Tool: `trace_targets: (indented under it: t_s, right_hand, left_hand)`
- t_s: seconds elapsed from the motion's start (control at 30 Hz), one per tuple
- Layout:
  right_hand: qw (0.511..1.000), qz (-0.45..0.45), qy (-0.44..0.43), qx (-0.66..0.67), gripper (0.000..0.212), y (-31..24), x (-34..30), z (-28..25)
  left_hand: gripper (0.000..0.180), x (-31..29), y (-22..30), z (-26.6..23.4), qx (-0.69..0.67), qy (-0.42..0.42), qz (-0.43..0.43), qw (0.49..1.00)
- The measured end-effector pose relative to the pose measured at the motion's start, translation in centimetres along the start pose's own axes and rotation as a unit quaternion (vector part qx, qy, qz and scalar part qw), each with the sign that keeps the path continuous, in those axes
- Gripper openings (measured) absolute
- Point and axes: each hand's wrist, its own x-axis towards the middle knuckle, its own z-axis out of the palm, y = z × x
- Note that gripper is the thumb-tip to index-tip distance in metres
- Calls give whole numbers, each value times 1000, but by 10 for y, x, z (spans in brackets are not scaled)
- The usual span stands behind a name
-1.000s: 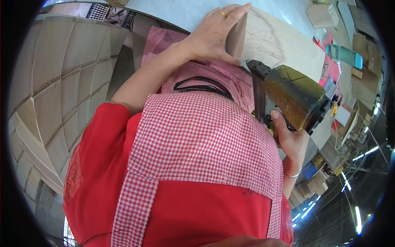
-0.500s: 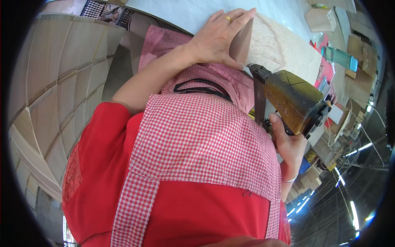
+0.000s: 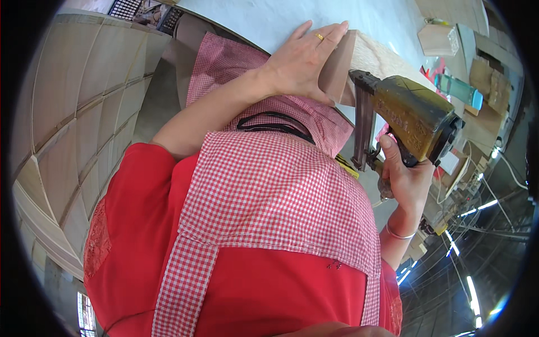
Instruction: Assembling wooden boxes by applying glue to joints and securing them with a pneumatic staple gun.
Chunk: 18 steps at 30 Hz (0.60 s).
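Observation:
A pale wooden piece (image 3: 382,55), box-like with a brown end face, lies at the near edge of the white-topped table (image 3: 252,17). My left hand (image 3: 306,62) grips its left end, thumb at the near corner and fingers spread toward the far corner. My right hand (image 3: 405,174) is wrapped round the handle of a pneumatic nail gun (image 3: 412,115) with a worn yellow-brown body. The gun's dark nose is at the wood's near edge; whether it touches cannot be made out. Its long magazine (image 3: 364,129) points back toward my apron. The grip is partly hidden.
A hexagonal wooden piece (image 3: 439,39) and a teal clear bottle (image 3: 457,90) are on the table's far right. Stacked wooden panels (image 3: 73,112) stand at my left. A dark crate (image 3: 126,10) is at the upper left. Cardboard (image 3: 494,81) lies at the right.
My right hand and the nail gun have shifted right and slightly up, showing more magazine. The wooden piece has tilted, showing more of its end face; my left hand stays on it.

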Motion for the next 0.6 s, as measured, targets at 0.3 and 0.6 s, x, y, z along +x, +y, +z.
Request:
trace_targets:
  t_s: [0.3,0.6]
  right_hand:
    - [999,-2,-29,-13,30,-13,2,-5]
    - [999,37,18,7,24,-22,3,-19]
  left_hand:
    - [138,1,1,2,0,2,3,1000]
    - [141,3,6,1,-3,-26,-15,1000]
